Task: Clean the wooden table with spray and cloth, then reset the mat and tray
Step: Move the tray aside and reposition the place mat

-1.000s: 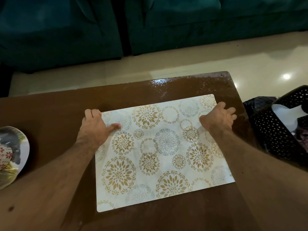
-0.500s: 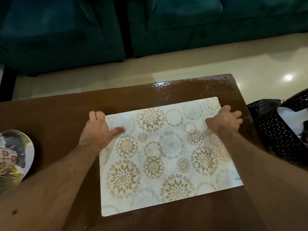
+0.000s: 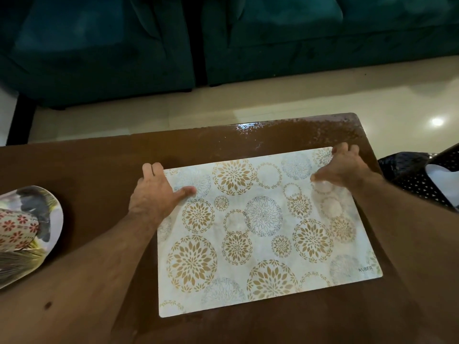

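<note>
Flat on the brown wooden tabletop [image 3: 99, 165] toward its right edge, white rectangular placemat with gold flower rings [image 3: 260, 234], "KUBER" printed near-right, far corners gripped by left hand [image 3: 156, 189] and right hand [image 3: 340, 167].

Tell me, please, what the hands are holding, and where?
The mat, by its two far corners: left hand at one, right hand at the other.
</note>
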